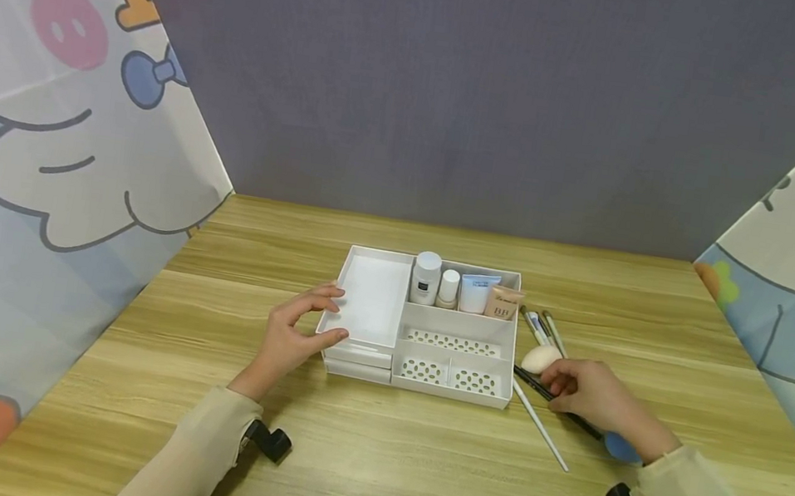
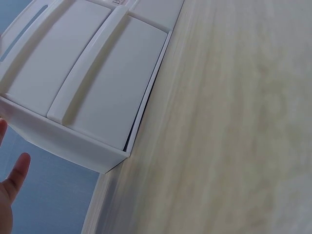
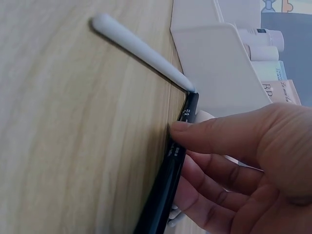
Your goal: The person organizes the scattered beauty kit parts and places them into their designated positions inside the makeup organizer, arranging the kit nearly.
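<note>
A white organizer box stands in the middle of the table. My left hand is at its left side, fingers extended, with the thumb over the edge of the flat top tray. In the left wrist view, the box's drawer fronts show, with the thumb beside them. To the right of the box, my right hand pinches a slim black cosmetic pencil with small white lettering, which lies low along the tabletop. The pencil's near end meets a thin white stick in the right wrist view.
Two bottles and two tubes stand in the box's back compartment. Nearer compartments have perforated floors. Right of the box lie makeup brushes and an egg-shaped cream sponge. A blue rounded thing is partly under the right wrist.
</note>
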Tool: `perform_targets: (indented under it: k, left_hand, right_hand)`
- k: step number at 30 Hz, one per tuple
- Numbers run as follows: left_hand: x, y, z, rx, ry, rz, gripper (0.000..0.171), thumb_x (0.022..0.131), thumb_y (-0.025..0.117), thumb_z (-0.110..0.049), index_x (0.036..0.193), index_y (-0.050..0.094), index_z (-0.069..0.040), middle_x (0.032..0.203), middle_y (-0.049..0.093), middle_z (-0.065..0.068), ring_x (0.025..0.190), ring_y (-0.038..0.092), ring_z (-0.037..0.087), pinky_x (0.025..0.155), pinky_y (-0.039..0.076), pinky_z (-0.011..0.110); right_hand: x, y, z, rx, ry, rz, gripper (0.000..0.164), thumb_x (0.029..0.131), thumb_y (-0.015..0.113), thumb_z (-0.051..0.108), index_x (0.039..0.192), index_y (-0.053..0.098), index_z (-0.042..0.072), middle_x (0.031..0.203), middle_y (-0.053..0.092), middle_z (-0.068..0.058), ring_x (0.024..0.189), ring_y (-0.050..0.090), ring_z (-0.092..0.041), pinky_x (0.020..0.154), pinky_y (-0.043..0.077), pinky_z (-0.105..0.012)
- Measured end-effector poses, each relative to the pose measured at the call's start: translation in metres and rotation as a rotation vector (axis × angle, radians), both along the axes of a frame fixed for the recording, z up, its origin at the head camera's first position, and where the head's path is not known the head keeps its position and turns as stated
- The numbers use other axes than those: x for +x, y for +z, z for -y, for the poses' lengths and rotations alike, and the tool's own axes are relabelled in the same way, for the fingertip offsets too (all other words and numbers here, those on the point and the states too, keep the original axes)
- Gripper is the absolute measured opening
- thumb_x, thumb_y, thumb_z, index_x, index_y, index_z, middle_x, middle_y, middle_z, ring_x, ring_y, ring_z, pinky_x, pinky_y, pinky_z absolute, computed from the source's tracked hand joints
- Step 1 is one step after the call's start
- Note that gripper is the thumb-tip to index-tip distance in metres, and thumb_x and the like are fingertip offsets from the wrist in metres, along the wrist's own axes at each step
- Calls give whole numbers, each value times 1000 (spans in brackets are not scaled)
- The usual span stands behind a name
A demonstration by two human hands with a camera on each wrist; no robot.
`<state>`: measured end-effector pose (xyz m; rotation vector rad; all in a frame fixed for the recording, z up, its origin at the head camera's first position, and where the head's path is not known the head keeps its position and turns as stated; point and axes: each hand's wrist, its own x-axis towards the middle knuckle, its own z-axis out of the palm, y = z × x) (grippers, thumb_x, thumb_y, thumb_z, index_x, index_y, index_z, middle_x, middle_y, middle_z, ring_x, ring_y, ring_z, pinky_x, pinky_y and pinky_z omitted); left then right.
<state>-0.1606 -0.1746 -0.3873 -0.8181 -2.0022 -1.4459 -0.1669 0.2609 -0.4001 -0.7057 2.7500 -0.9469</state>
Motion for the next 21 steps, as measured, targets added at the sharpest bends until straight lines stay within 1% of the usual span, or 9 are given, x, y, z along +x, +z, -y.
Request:
perform_targets:
  k: [3,7,10,12,17,21]
  left_hand:
    - [0,0,0,-1,-2,-9,32,62,78,23,88,64,11,108,64,35,115,55,53,106,45,27]
    - [1,1,-1,3,5,25,31,63,78,24,88,64,11,110,65,34,115,54,55,106,44,26]
    - [1,0,-1,5,12,55,31,65,78,24,88,64,11,110,65,33,116,54,52,105,44,26]
    - [-3,-5,1,7,16,67,31,65,79,23,89,64,10,111,65,32,118,55,51,106,44,26]
    - [-14,-24,8,13,17,83,34,64,81,23,91,66,6,116,67,27,121,54,48,106,44,27]
    - [-17,-28,9,21,10,81,34,66,82,19,92,68,3,117,67,24,123,55,43,106,44,28]
  right_hand:
    - [0,2,1,15,10,-11,23,73,79,-4,93,69,2,78,61,4,70,55,-7,59,50,-25]
    - [1,4,1,31,22,-16,23,73,78,-4,93,69,3,78,61,5,70,55,-6,59,50,-24]
    - [2,5,1,31,33,-14,22,73,77,-5,93,69,2,77,63,4,70,55,-5,59,49,-24]
    - [2,6,-1,30,41,-13,22,72,76,-5,93,70,1,78,63,3,71,55,-4,59,50,-24]
    - [4,11,-5,19,47,8,24,74,77,-3,98,71,-2,82,64,3,73,56,-4,60,50,-24]
    - [5,17,-7,5,32,26,25,76,77,-2,100,72,-4,85,67,2,75,58,-4,62,52,-24]
